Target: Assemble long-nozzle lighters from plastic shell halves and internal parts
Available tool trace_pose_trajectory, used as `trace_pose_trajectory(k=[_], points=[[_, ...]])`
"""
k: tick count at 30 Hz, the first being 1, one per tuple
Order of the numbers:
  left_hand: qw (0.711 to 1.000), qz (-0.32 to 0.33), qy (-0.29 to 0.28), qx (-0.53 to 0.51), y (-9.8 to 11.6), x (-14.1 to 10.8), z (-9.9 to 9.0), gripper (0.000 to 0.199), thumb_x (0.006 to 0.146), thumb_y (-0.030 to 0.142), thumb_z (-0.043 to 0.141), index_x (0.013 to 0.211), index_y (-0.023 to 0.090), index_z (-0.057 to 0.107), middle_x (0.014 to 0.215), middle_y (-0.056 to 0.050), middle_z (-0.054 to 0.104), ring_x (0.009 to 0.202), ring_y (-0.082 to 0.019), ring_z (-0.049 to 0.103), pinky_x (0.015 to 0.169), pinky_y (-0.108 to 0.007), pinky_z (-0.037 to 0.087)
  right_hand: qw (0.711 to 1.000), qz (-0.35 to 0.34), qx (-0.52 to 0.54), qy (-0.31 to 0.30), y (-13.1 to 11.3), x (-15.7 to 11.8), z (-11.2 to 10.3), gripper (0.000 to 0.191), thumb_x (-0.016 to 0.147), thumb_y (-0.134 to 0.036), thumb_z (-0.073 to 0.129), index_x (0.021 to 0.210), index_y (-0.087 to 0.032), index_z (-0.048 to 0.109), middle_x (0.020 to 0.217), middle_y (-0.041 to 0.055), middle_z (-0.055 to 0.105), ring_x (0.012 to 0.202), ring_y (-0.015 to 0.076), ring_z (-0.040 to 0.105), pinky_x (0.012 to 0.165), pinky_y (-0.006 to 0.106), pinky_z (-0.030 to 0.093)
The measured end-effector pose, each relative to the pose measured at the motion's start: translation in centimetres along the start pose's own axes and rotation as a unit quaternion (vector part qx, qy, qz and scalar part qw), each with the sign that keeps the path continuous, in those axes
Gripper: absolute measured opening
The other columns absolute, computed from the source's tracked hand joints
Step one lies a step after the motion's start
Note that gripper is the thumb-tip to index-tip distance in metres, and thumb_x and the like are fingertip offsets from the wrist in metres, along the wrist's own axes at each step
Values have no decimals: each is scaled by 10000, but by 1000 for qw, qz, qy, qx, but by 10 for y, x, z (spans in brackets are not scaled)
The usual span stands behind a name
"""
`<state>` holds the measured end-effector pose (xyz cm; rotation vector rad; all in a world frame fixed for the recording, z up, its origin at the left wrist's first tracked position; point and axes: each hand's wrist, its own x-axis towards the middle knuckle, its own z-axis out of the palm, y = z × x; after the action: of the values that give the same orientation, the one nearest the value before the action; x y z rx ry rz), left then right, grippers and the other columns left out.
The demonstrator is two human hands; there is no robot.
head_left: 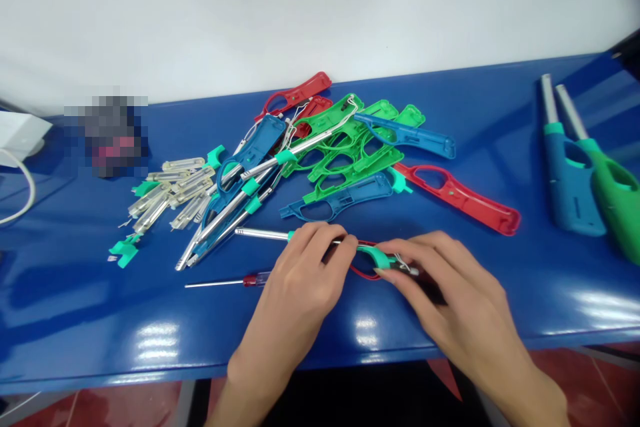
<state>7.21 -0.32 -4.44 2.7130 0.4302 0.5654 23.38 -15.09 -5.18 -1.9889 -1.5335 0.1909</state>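
**Two hands close on a red casing (367,276), on the near side of the green casings (370,167)**

Taking the green casings as our landmark, we start far to their left with a white box (20,137) and its cable, then a pixelated object (113,137) that we cannot make out. Nearer the green casings lies a cluster of clear tanks (193,185), with a loose teal piece (125,251) on its near side. Just left of the green casings, silver barrels (220,220) lie slanted among blue casings (263,143). A screwdriver (250,279) lies to their near left, its handle end partly hidden by the left hand (310,273).

That hand is curled, thumb and fingers together around the red casing, with a metal barrel (263,234) jutting out leftward. The right hand (455,280) has its thumb and fingertips almost together — we see them pinching a teal trigger (381,258), with thin wires (404,264) beside it.

Right of the green casings we find another red half (467,200), lying apart from both hands. Well to the right, two whole lighters lie side by side — one blue (573,180), one green (617,193).
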Motion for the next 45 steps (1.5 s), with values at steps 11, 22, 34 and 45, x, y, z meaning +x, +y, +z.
trace_pose_trajectory(k=[11, 22, 34, 45], points=[[999, -14, -32, -20, -1, -4, -4, 211, 1009, 28, 588, 1192, 111, 655, 1251, -108, 664, 1183, -239, 601, 1047, -410, 562, 1000, 7, 7, 0, -1, 2, 1, 252, 1031, -264, 672, 1280, -275, 628, 1079, -3, 668, 949, 140, 601, 879, 280, 474], [998, -41, -43, -16, 2, 1, 1, 201, 998, -6, 576, 1144, 133, 568, 1135, -74, 626, 1038, -228, 592, 943, -414, 561, 1000, 7, 4, -3, 0, 3, 2, 236, 1033, -276, 667, 1266, -274, 630, 1029, -3, 666, 937, 156, 588, 867, 285, 460], [999, -42, -20, -12, 3, 4, 7, 139, 1042, 24, 495, 1097, 139, 550, 1070, -81, 615, 980, -226, 587, 873, -406, 545, 1000, 2, 4, -8, 0, 1, 0, 219, 1040, -280, 659, 1254, -252, 625, 1040, -3, 651, 950, 145, 570, 880, 260, 446], [999, -31, -11, -13, 1, 2, 7, 175, 1012, 39, 587, 1168, 119, 577, 1118, -83, 623, 1039, -231, 593, 959, -394, 517, 1000, -1, -4, 6, -2, 0, 2, 229, 1035, -277, 667, 1255, -227, 626, 1034, 3, 640, 924, 136, 572, 873, 255, 457]])
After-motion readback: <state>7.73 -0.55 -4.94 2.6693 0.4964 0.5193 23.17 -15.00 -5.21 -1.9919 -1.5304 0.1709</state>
